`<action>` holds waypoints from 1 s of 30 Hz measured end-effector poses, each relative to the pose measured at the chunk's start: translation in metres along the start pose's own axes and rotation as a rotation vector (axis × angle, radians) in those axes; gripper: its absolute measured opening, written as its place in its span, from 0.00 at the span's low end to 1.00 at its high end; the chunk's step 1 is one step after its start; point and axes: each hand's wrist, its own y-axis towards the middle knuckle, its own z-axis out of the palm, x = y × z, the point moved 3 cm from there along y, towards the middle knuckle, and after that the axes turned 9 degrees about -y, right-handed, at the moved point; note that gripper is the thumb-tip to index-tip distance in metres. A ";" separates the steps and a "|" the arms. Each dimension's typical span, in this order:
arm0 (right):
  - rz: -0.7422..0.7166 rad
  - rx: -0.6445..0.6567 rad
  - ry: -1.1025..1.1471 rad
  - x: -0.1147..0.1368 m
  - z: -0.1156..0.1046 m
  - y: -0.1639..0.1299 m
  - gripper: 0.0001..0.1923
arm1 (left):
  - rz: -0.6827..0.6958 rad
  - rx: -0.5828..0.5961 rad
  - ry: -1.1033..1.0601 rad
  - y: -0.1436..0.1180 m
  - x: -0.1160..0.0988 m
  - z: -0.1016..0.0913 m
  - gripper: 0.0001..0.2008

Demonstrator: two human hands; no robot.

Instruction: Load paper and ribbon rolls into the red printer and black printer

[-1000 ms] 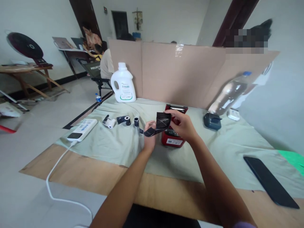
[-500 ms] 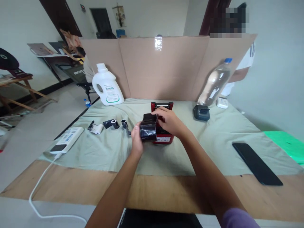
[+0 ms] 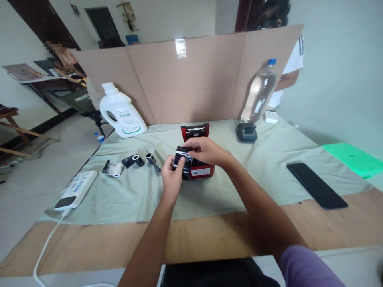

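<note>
Both my hands hold a glossy black ribbon strip [image 3: 183,161] just in front of a small red printer [image 3: 198,169] on the pale green cloth. My left hand [image 3: 171,180] pinches the strip's lower end from below. My right hand [image 3: 204,150] grips its upper end from above, right over the printer's open top [image 3: 195,130]. On the cloth left of my hands lie a small black spool [image 3: 151,160], a black ribbon roll [image 3: 133,160] and a white paper roll [image 3: 113,169].
A white detergent jug [image 3: 121,112], a clear water bottle [image 3: 258,92] and a dark charger block [image 3: 246,132] stand along a cardboard screen [image 3: 191,79]. A black phone [image 3: 316,185] lies right, a white power bank [image 3: 75,190] with cable left. Other people are behind the screen.
The ribbon strip, stretched out and raised a second ago, is now gathered short and lower between my hands, close to the printer. My view has swung left to right across the table.
</note>
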 end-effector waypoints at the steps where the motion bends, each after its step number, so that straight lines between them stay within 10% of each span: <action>1: 0.023 -0.001 -0.052 -0.005 -0.001 0.000 0.16 | -0.043 0.017 -0.004 -0.003 0.001 0.003 0.15; 10: 0.326 0.100 -0.578 -0.047 -0.004 0.004 0.22 | -0.326 0.311 -0.009 -0.040 0.012 0.038 0.23; 21: 0.433 0.094 -0.565 -0.054 -0.013 0.009 0.15 | -0.358 0.265 -0.058 -0.034 0.021 0.040 0.27; 30: 0.376 -0.590 0.011 -0.085 -0.042 0.013 0.18 | -0.324 0.274 -0.060 -0.035 0.018 0.039 0.23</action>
